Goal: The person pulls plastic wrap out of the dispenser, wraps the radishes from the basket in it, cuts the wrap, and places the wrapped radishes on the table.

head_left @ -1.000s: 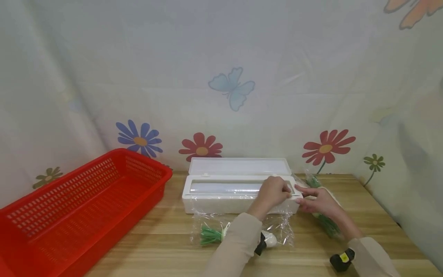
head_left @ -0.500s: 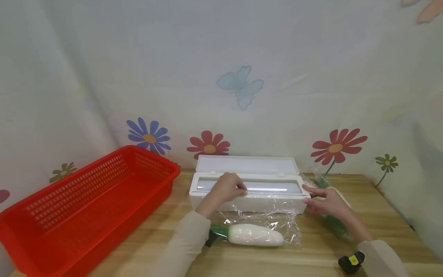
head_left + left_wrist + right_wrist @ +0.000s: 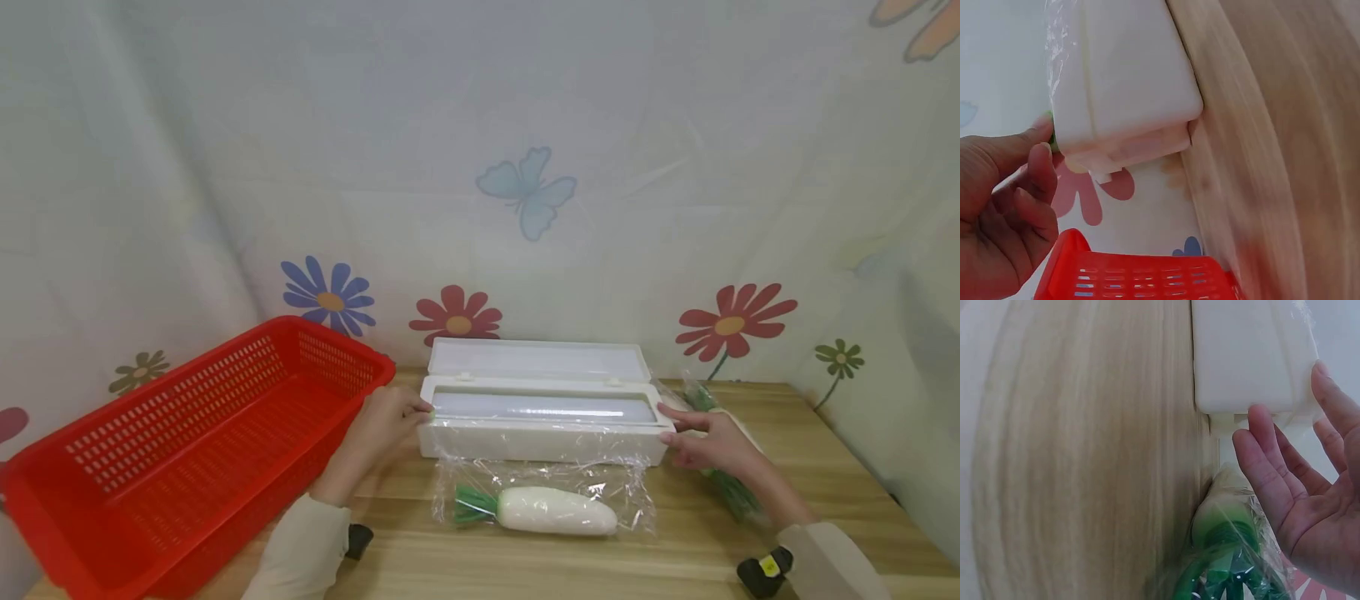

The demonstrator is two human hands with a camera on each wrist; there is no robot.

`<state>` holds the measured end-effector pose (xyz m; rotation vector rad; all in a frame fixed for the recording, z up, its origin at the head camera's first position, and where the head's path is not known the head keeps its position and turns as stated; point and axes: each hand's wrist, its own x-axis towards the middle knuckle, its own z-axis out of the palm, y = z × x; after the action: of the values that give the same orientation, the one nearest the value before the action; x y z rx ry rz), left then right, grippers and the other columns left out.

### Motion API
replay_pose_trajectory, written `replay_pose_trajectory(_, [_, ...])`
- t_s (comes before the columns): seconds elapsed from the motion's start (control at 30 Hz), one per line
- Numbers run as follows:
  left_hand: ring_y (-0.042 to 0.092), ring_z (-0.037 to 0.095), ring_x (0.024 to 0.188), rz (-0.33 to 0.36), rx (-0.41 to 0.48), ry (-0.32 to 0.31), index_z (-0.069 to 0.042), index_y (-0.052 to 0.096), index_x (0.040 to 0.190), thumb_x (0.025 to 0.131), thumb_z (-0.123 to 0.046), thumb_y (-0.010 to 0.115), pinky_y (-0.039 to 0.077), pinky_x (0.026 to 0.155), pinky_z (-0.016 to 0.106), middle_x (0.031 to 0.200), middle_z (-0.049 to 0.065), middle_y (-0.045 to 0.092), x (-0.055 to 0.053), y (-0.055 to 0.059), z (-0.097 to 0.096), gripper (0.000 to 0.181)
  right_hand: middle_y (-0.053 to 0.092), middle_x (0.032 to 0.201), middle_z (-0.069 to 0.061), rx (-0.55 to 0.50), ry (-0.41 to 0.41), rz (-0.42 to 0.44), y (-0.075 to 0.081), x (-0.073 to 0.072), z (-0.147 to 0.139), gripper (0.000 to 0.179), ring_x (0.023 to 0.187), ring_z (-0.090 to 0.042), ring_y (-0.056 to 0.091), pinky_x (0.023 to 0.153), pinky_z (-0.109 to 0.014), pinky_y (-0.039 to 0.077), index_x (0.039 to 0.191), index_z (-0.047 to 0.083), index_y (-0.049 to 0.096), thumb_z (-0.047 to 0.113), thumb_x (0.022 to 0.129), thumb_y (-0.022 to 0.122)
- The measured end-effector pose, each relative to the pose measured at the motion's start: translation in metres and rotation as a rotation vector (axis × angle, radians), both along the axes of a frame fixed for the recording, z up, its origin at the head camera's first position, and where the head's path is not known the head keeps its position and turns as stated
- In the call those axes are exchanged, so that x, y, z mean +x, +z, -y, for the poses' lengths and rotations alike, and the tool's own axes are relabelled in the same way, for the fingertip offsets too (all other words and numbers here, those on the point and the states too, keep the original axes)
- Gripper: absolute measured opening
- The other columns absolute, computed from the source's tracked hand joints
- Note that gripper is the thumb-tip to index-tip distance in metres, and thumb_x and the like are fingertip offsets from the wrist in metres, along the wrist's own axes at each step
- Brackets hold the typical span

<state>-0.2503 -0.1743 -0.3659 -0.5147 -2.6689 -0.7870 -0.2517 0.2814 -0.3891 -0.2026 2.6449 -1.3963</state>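
A white cling film dispenser (image 3: 540, 442) stands on the table with its lid (image 3: 540, 360) raised and a film roll (image 3: 547, 407) showing inside. At its left end my left hand (image 3: 382, 425) pinches a small green slide cutter (image 3: 1054, 134) between thumb and forefinger. My right hand (image 3: 708, 442) holds the dispenser's right end with thumb and forefinger; its other fingers stretch loosely beside the end wall. Before the dispenser lies a white radish (image 3: 557, 510) with green stalks, under clear film (image 3: 637, 492) that hangs from the dispenser's front.
A red plastic basket (image 3: 247, 492) stands at the left. Behind my right hand lies another film-wrapped radish (image 3: 1225, 519) with green stalks, beside the dispenser's right end. A flower-printed cloth (image 3: 525, 275) hangs behind the wooden table (image 3: 450, 567).
My left hand has slid along the dispenser from its right end to its left end, uncovering the radish in front. My right hand keeps its place at the right end.
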Motion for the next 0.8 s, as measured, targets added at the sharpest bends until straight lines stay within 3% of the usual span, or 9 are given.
replay_pose_trajectory(0.17, [0.058, 0.018, 0.069, -0.038, -0.009, 0.037, -0.005, 0.072, 0.095, 0.074, -0.008, 0.074, 0.05, 0.063, 0.03, 0.083, 0.007, 0.069, 0.007, -0.005, -0.003, 0.021, 0.056, 0.105, -0.024, 0.018, 0.014, -0.026, 0.001, 0.002, 0.0, 0.064, 0.065, -0.02, 0.062, 0.06, -0.031, 0.054, 0.136, 0.008, 0.038, 0.032, 0.083, 0.065])
replay_pose_trajectory(0.3, [0.049, 0.014, 0.061, -0.05, -0.005, 0.082, -0.005, 0.07, 0.101, 0.074, -0.008, 0.075, 0.045, 0.055, 0.024, 0.076, 0.005, 0.064, 0.018, -0.01, -0.001, 0.028, 0.056, 0.102, -0.022, 0.077, 0.058, -0.103, -0.001, 0.005, 0.002, 0.063, 0.066, -0.019, 0.062, 0.06, -0.027, 0.053, 0.138, 0.007, 0.036, 0.03, 0.086, 0.062])
replay_pose_trajectory(0.4, [0.047, 0.011, 0.059, -0.04, 0.018, 0.09, -0.006, 0.069, 0.103, 0.075, -0.008, 0.074, 0.044, 0.054, 0.021, 0.072, 0.002, 0.06, 0.026, -0.011, 0.004, 0.028, 0.056, 0.101, -0.022, 0.059, 0.091, -0.162, -0.004, 0.011, 0.003, 0.061, 0.068, -0.02, 0.062, 0.061, -0.027, 0.053, 0.138, 0.002, 0.034, 0.025, 0.088, 0.06])
replay_pose_trajectory(0.5, [0.048, 0.01, 0.06, 0.018, 0.053, 0.095, -0.007, 0.069, 0.104, 0.075, -0.013, 0.074, 0.045, 0.054, 0.02, 0.073, 0.0, 0.062, 0.036, -0.011, 0.009, 0.03, 0.056, 0.101, -0.024, -0.007, 0.076, -0.21, -0.008, 0.021, 0.005, 0.054, 0.07, -0.02, 0.063, 0.062, -0.029, 0.054, 0.134, -0.004, 0.039, 0.019, 0.089, 0.059])
replay_pose_trajectory(0.7, [0.057, 0.012, 0.068, 0.242, 0.194, 0.098, -0.006, 0.069, 0.104, 0.073, -0.016, 0.076, 0.048, 0.058, 0.02, 0.086, 0.003, 0.068, 0.047, -0.015, 0.014, 0.033, 0.059, 0.101, -0.027, -0.101, 0.01, -0.26, -0.01, 0.042, 0.01, 0.044, 0.075, -0.014, 0.065, 0.062, -0.031, 0.054, 0.125, -0.01, 0.046, 0.012, 0.089, 0.058])
replay_pose_trajectory(0.8, [0.058, 0.014, 0.073, 0.303, 0.258, 0.051, -0.003, 0.068, 0.103, 0.075, -0.017, 0.074, 0.048, 0.06, 0.021, 0.087, 0.005, 0.068, 0.048, -0.021, 0.015, 0.032, 0.059, 0.101, -0.028, -0.138, -0.005, -0.246, -0.009, 0.05, 0.015, 0.042, 0.077, -0.011, 0.065, 0.064, -0.029, 0.054, 0.122, -0.012, 0.047, 0.01, 0.089, 0.058])
